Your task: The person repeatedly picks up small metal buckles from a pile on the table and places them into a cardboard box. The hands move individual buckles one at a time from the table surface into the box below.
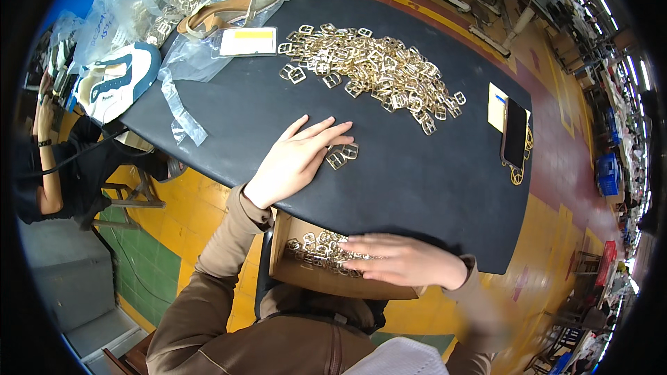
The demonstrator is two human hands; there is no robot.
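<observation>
My left hand [295,158] lies palm down on the dark table with its fingers stretched out. Beside its fingertips sit a few loose metal buckles [338,159], partly under the fingers. Over a cardboard box [278,244] on my lap, just below the table edge, is my right hand [403,258], slightly blurred, fingers extended and apart. More buckles [316,248] fill the box's bottom, some hidden behind that hand. Farther back on the table spreads a large heap of gold-coloured buckles [382,69].
Clear plastic bags [139,0], a tan sandal [233,8], a white-and-blue shoe [121,80] and a label card [248,42] crowd the far left. A phone [514,132] lies at the right edge on pale paper. Another person [48,173] sits at left.
</observation>
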